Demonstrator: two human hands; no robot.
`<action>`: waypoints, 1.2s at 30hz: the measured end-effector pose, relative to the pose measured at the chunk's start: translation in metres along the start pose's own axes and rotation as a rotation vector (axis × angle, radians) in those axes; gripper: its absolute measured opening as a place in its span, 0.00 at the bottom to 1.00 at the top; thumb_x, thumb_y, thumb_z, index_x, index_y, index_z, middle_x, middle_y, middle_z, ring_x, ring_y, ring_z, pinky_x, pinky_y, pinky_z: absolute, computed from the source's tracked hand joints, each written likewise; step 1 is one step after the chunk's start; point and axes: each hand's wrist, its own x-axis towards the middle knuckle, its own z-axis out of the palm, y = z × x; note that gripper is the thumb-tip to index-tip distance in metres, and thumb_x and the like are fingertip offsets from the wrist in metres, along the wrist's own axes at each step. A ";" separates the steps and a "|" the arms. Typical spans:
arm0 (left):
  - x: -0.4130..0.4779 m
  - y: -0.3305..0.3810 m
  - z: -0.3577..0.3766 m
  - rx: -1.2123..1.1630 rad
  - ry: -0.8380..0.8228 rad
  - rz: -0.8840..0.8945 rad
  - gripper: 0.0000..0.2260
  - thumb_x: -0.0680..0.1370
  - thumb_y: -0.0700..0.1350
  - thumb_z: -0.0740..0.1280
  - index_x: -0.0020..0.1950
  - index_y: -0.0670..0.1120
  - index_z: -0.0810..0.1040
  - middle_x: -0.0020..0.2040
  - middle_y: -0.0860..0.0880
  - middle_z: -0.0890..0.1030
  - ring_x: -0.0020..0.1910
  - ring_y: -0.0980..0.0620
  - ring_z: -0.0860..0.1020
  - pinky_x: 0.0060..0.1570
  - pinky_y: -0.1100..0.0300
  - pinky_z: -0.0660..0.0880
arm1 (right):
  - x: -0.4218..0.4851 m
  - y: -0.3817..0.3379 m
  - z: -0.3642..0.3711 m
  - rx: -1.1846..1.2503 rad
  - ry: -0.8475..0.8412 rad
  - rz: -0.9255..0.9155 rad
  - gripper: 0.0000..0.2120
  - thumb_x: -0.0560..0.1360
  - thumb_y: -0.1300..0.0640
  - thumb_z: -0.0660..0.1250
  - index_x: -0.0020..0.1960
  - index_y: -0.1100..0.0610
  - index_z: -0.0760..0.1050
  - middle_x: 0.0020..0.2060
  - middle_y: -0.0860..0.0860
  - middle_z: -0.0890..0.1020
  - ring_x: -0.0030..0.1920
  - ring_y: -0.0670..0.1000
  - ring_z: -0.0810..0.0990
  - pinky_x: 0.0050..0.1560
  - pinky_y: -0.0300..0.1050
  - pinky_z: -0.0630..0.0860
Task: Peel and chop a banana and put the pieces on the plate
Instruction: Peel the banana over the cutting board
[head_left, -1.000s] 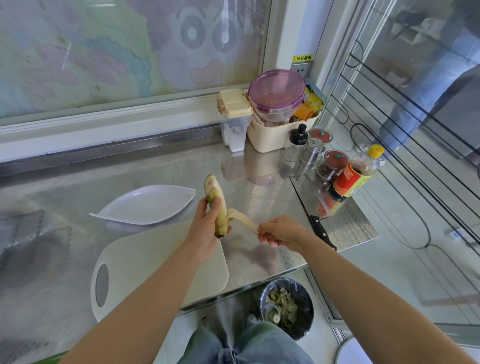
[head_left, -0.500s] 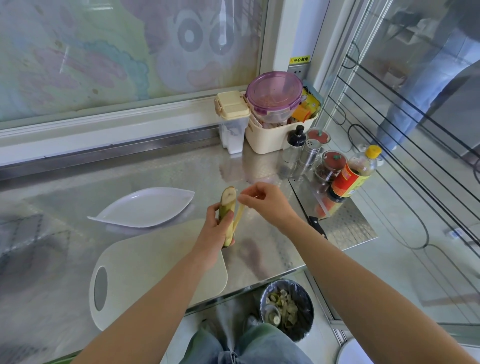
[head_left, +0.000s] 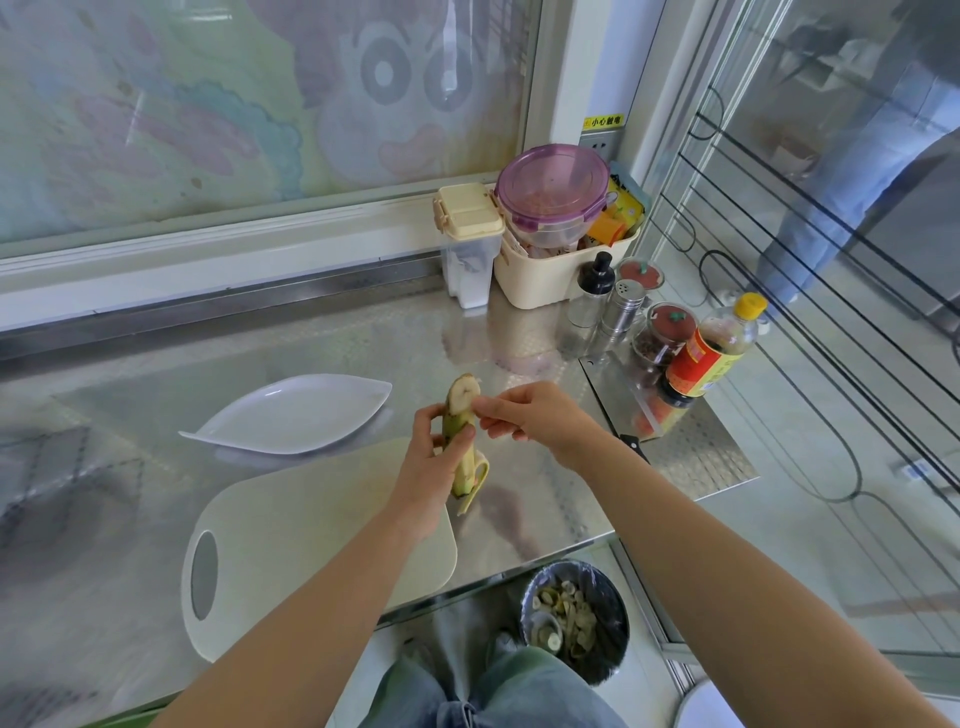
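My left hand (head_left: 423, 467) holds a partly peeled banana (head_left: 461, 402) upright above the right end of the white cutting board (head_left: 311, 540). One strip of peel hangs down below the hand. My right hand (head_left: 535, 415) pinches the peel at the banana's top end. The white leaf-shaped plate (head_left: 291, 415) lies bare on the steel counter, left of the banana. A knife with a black handle (head_left: 635, 447) lies on the counter behind my right wrist, mostly hidden.
Seasoning jars, a shaker and a sauce bottle (head_left: 711, 348) stand at the right counter edge. A cream basket (head_left: 550, 275) with containers sits at the back. A bin (head_left: 576, 618) with peel scraps stands on the floor below the counter edge.
My right hand pulled one peel strip down to the right, let it hang, then rose back to the banana's top and pinched the peel there. The banana stayed in my left hand.
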 end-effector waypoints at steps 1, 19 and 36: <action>0.000 0.001 0.000 0.016 0.017 0.011 0.14 0.76 0.47 0.69 0.59 0.54 0.70 0.48 0.41 0.77 0.42 0.43 0.78 0.38 0.43 0.76 | -0.001 0.001 0.000 0.053 -0.012 0.035 0.14 0.71 0.49 0.73 0.46 0.61 0.83 0.45 0.58 0.85 0.40 0.48 0.79 0.41 0.39 0.69; -0.003 0.018 0.003 -0.379 -0.077 -0.134 0.13 0.75 0.43 0.67 0.58 0.48 0.71 0.56 0.37 0.79 0.50 0.40 0.79 0.52 0.39 0.77 | -0.005 0.018 -0.003 0.159 0.033 0.114 0.09 0.74 0.61 0.65 0.36 0.60 0.77 0.31 0.53 0.79 0.30 0.46 0.73 0.33 0.38 0.65; 0.006 0.021 -0.001 -0.268 0.153 -0.042 0.11 0.84 0.47 0.54 0.66 0.52 0.65 0.59 0.46 0.75 0.54 0.44 0.78 0.43 0.52 0.77 | -0.008 0.066 -0.034 -0.035 -0.127 0.173 0.06 0.77 0.61 0.64 0.51 0.57 0.79 0.43 0.52 0.82 0.42 0.48 0.78 0.45 0.40 0.74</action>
